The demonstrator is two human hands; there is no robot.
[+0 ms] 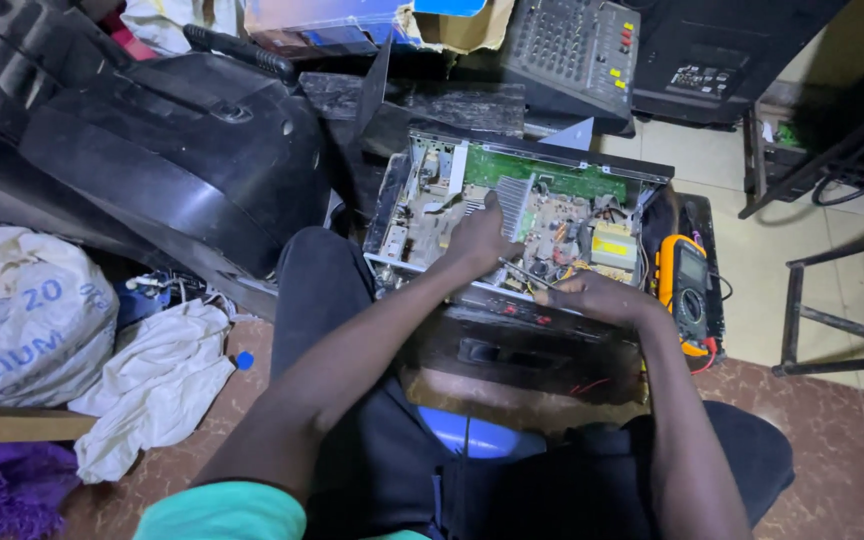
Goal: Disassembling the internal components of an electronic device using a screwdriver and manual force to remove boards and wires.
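An opened electronic unit (422, 215) with green and tan circuit boards and a ribbed metal heat sink (514, 200) lies in front of my knees. My left hand (480, 238) rests inside it with curled fingers against the heat sink; what it grips is hidden. My right hand (592, 296) sits at the unit's front edge. It holds a thin metal tool (524, 273) whose tip points left toward my left hand. An orange and black multimeter (684, 288) lies just to the right of my right hand.
A big black plastic casing (162, 140) fills the upper left. White sacks and cloth (142, 390) lie at the left. A mixing console (572, 45) stands behind the unit. Dark metal frames (832, 320) stand on the tiled floor at the right.
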